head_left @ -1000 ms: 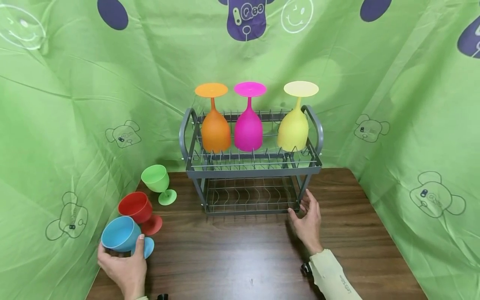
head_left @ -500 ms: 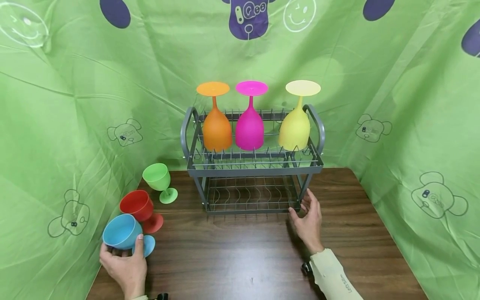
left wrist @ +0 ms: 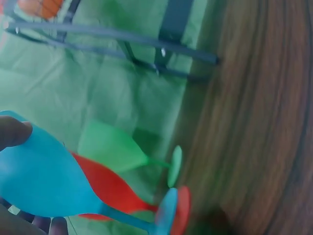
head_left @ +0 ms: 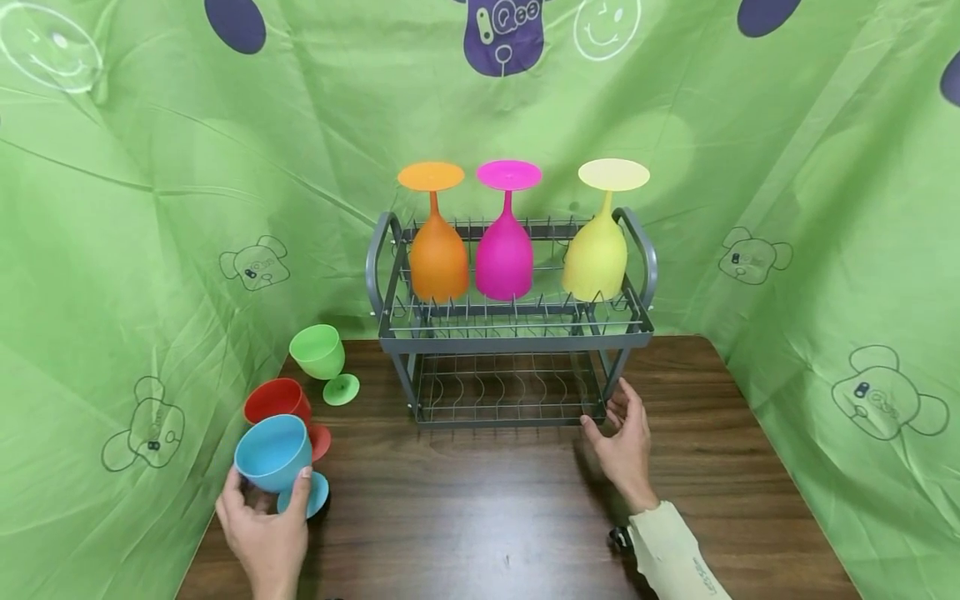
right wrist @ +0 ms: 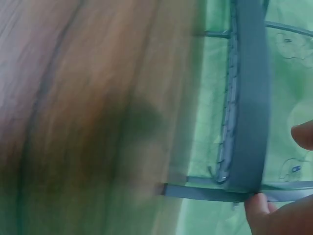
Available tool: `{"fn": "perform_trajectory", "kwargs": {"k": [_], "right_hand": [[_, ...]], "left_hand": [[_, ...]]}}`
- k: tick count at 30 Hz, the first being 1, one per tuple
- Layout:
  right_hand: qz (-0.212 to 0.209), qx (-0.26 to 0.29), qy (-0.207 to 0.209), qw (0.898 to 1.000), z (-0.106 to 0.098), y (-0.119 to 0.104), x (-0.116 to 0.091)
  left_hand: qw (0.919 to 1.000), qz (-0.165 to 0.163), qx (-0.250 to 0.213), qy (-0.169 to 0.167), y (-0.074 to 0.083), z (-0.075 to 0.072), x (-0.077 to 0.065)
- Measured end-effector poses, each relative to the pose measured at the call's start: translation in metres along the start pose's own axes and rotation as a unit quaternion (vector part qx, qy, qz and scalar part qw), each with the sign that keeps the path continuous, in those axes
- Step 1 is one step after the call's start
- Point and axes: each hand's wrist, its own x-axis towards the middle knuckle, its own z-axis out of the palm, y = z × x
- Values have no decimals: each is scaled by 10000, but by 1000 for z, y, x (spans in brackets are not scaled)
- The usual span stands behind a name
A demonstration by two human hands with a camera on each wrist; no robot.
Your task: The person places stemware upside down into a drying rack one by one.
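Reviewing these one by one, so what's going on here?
A person's left hand holds a blue goblet, while the right hand touches the lower right corner of a dark two-tier rack. An orange goblet, pink goblet and yellow goblet stand upside down on top of it; a red goblet and green goblet stand upright on the table.

Smooth, matt plastic is seen in the blue goblet [head_left: 273, 454], grey-coated metal in the wire rack [head_left: 517, 343] and creased, soft-sheened cloth in the green backdrop [head_left: 165, 275]; wood grain (glossy where light is caught) is shown across the smooth tabletop [head_left: 480, 508].
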Motion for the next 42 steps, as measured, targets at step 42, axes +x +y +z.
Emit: {"fn": "perform_trajectory", "kwargs": {"k": [42], "right_hand": [[-1700,1419,-3664,9037,-3,-128,-73]], "left_hand": [[8322,3612,1552,-3910,115,52,-117]]}}
